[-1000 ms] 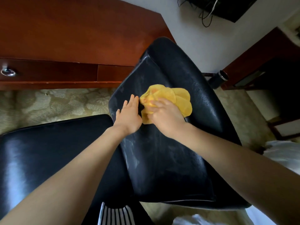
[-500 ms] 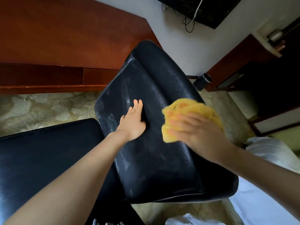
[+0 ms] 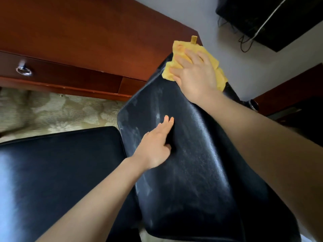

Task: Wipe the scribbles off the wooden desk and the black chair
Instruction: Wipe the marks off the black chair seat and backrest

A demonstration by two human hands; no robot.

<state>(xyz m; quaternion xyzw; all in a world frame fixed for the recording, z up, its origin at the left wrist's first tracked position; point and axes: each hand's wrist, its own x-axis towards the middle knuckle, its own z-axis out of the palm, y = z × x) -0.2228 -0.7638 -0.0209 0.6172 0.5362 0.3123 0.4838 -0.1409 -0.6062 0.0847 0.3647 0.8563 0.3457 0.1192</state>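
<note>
The black chair's backrest (image 3: 197, 168) fills the centre, with faint whitish smears along its left side and middle. My right hand (image 3: 194, 70) presses a yellow cloth (image 3: 178, 49) flat against the top edge of the backrest, fingers spread and straight. My left hand (image 3: 157, 145) rests open on the middle of the backrest, fingers straight and pointing up. The chair's black seat (image 3: 61, 172) lies at the lower left. The wooden desk (image 3: 78, 35) spans the upper left.
A desk drawer with a metal ring pull (image 3: 23, 70) is at the far left. Patterned carpet (image 3: 57, 112) shows under the desk. A dark screen with cables (image 3: 265, 20) hangs on the wall at the upper right, above dark wooden furniture (image 3: 293, 91).
My right hand has swept the cloth from the middle of the backrest out to the right and then up to its top edge. My left hand has stayed on the backrest.
</note>
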